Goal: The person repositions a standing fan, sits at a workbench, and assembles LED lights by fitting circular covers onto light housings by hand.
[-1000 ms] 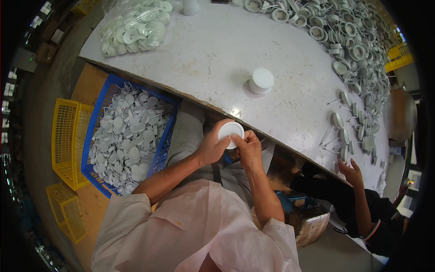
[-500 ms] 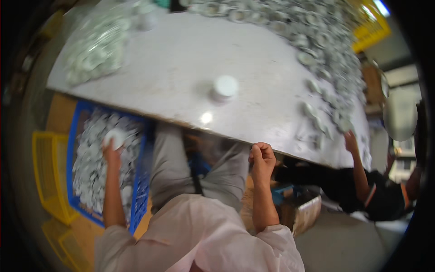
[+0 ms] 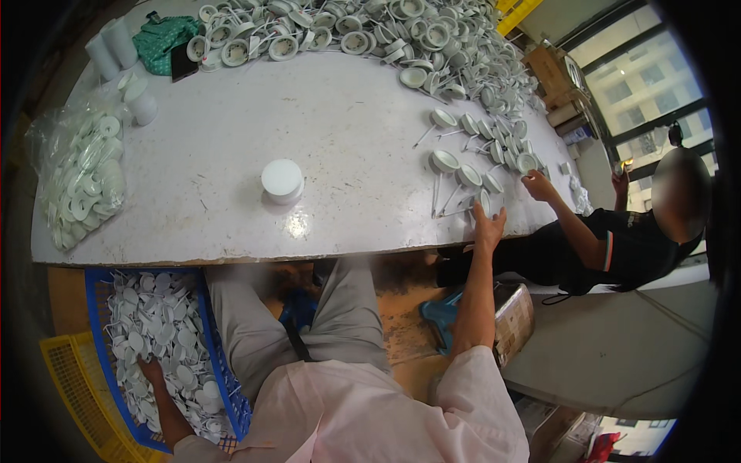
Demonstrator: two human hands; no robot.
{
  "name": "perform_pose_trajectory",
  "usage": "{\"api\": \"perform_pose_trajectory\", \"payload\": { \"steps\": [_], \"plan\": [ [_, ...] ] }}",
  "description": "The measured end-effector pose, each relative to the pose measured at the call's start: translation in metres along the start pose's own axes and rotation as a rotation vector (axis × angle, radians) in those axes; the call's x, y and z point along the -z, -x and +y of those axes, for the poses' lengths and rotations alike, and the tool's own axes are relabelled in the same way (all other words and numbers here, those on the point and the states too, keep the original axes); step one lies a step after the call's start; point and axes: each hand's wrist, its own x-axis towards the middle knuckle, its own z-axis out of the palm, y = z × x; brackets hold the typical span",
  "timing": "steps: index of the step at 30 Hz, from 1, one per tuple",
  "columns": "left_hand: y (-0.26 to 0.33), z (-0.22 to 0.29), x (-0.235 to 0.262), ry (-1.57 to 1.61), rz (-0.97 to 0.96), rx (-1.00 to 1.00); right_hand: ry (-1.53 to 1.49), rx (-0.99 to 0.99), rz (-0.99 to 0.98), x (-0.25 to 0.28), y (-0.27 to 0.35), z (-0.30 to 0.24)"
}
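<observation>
My left hand (image 3: pixel 153 373) is low over a blue basket (image 3: pixel 218 363) of white round lamp parts (image 3: pixel 166 309). Its fingers look apart, though they are small and partly lost against the pieces; no disc shows in them. My right hand (image 3: pixel 488 225) reaches over the table's front edge, thumb and fingers spread. The fingertips are at a small white cup-shaped lamp housing (image 3: pixel 483 201), the nearest of several with trailing wires; whether they touch it I cannot tell. A stack of white discs (image 3: pixel 282 181) stands alone on the white table (image 3: pixel 231 139).
Another person's hand (image 3: pixel 538 186) handles the housings just right of mine. A large heap of housings (image 3: pixel 432 38) covers the table's far right. At left lie a clear bag of white rings (image 3: pixel 89 177), white rolls (image 3: pixel 116 46) and a green cloth (image 3: pixel 164 42). A yellow crate (image 3: pixel 73 386) adjoins the basket.
My right hand has moved from the table edge rightward to the housings and opened. My left hand has dropped lower in the basket, and the white disc it held no longer shows. The view has shifted.
</observation>
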Motion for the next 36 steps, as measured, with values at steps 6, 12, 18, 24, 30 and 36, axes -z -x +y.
{"api": "perform_pose_trajectory", "payload": {
  "steps": [6, 12, 18, 24, 30, 36],
  "plan": [
    [0.102, 0.168, -0.021, 0.579, -0.322, -0.446, -0.180, 0.122, -0.042, -0.003, 0.006, 0.002],
    [0.264, 0.409, 0.067, 0.798, -0.916, -0.838, -0.288, 0.647, -0.110, 0.027, 0.115, -0.078],
    [0.332, 0.533, 0.074, 0.852, -1.142, -0.922, -0.437, 0.788, -0.393, 0.020, 0.204, -0.122],
    [0.322, 0.525, 0.057, 0.963, -0.804, -0.970, -0.544, 0.756, -0.684, 0.015, 0.258, -0.149],
    [0.294, 0.504, 0.061, 1.045, -0.767, -0.898, -0.624, 0.675, -0.898, 0.018, 0.271, -0.167],
    [0.286, 0.497, 0.070, 1.133, -0.865, -0.726, -0.903, 0.070, -1.164, 0.003, 0.257, -0.159]
  ]
}}
